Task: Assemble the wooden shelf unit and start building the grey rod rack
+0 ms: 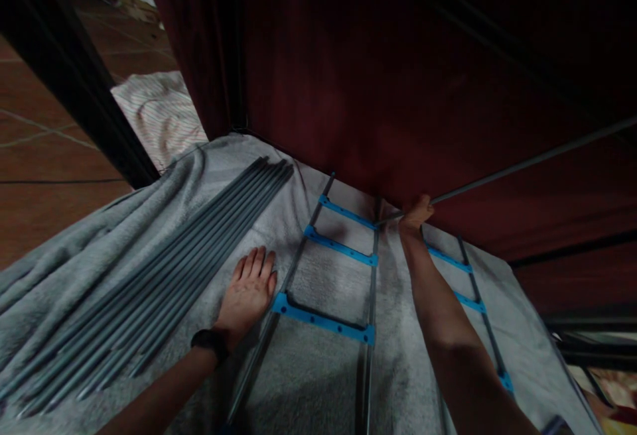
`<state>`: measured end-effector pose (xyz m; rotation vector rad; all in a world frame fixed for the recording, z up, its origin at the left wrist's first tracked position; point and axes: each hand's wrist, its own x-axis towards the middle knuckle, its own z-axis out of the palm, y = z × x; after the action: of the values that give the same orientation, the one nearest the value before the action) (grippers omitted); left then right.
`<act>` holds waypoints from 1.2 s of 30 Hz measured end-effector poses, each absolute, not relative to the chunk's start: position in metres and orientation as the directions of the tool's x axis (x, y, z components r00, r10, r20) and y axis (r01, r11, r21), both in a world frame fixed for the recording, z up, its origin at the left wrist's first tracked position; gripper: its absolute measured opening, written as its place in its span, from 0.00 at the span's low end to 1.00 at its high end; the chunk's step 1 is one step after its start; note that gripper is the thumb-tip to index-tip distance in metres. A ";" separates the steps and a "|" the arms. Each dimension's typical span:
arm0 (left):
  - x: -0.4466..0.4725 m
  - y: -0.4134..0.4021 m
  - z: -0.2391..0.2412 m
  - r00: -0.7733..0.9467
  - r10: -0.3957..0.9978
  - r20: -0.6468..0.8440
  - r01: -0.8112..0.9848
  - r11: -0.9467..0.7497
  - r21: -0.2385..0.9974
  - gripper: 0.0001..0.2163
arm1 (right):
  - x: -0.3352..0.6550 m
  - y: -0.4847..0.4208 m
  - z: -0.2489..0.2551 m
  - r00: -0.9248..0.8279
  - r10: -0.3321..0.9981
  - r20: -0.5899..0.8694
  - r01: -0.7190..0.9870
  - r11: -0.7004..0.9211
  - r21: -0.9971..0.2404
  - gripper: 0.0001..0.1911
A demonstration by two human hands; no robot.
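My left hand (249, 287) lies flat on the grey blanket, fingers stretched out, just left of a ladder-like frame of grey tubes joined by blue plastic crosspieces (323, 321). My right hand (417, 212) is closed around a long grey tube (517, 168). This tube slants from the upper right down towards the frame, its lower end close to the end of a blue crosspiece (347, 213); whether they touch I cannot tell. Partly behind my right arm, a second frame with blue crosspieces (450, 259) lies on the blanket.
Several loose grey tubes (199, 256) lie side by side on the blanket (318, 388) at the left. A dark red fabric wall (318, 90) rises along the far edge. A black post (84, 83) slants at the left, with tiled floor (44, 130) beyond it.
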<state>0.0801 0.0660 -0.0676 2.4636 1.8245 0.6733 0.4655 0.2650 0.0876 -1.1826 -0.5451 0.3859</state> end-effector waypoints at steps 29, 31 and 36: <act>0.077 0.062 -0.072 0.249 0.907 0.340 0.915 -0.335 0.223 0.26 | 0.466 0.284 0.069 0.667 0.675 0.317 0.088 0.351 -0.932 0.23; 0.076 0.062 -0.073 0.260 0.907 0.332 0.914 -0.342 0.219 0.27 | 0.464 0.286 0.068 0.659 0.684 0.314 0.085 0.347 -0.934 0.23; 0.075 0.061 -0.074 0.261 0.909 0.324 0.911 -0.343 0.231 0.26 | 0.461 0.287 0.065 0.611 0.713 0.343 0.111 0.352 -0.930 0.26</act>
<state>0.0755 0.0615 -0.0745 2.4963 1.8021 0.6387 0.4611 0.2873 0.0654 -1.1698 -0.8578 0.4585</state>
